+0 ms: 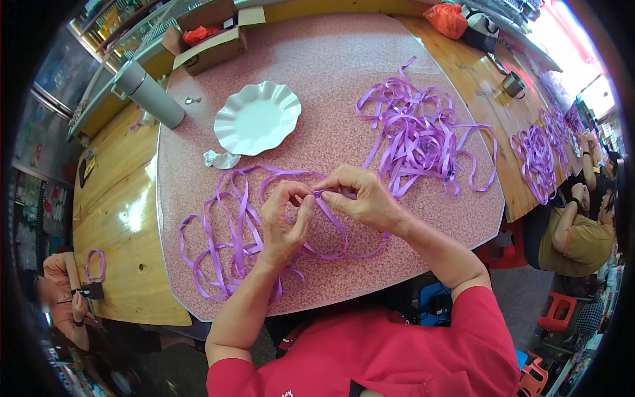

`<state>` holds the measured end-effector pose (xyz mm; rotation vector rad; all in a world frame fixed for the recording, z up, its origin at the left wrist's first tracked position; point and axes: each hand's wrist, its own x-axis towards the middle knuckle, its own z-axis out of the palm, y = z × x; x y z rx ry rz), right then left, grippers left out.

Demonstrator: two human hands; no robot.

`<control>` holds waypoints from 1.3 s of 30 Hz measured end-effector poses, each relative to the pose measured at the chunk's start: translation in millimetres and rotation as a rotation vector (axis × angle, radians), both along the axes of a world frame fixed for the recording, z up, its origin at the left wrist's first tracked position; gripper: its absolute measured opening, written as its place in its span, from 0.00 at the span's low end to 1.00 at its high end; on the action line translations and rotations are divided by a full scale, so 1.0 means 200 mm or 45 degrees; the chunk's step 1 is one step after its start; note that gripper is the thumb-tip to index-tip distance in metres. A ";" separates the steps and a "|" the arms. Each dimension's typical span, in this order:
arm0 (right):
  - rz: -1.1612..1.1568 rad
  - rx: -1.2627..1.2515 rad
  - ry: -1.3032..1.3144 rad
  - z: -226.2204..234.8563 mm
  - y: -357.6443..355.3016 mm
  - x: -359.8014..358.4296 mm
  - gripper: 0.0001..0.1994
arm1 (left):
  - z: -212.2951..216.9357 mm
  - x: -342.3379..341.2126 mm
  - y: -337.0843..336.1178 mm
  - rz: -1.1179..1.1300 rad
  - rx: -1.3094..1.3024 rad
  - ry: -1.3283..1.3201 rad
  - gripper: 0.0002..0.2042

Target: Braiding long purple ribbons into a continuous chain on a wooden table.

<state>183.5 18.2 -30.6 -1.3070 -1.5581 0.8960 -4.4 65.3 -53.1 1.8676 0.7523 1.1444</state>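
Observation:
Both my hands meet over the middle of the pink speckled table (317,73), pinching a purple ribbon (337,228) between them. My left hand (288,215) has thumb and forefinger closed on it. Fingers of my right hand (357,195) are closed on the same ribbon, close beside the left fingertips. What exactly lies between the fingertips is too small to make out. Loops of purple ribbon (241,205) spread on the table left of and under my left hand. Beyond my right hand lies a large tangled heap of purple ribbon (413,135).
A white scalloped plate (258,119), crumpled tissue (221,159), grey-green bottle (149,94) and open cardboard box (215,49) stand farther back. On the right wooden table are more purple ribbons (536,159) and a dark mug (512,85). Other people (575,225) sit at both sides.

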 end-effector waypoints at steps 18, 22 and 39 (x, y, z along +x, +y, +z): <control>0.066 -0.086 0.256 -0.04 0.01 0.01 0.08 | 0.01 0.00 0.01 -0.032 0.081 0.020 0.06; 0.057 -0.222 0.379 -0.05 0.00 0.00 0.08 | 0.01 0.00 0.00 -0.024 0.096 0.043 0.06; 0.112 -0.401 0.436 -0.03 0.01 0.03 0.11 | -0.03 0.02 0.00 -0.099 0.125 -0.065 0.10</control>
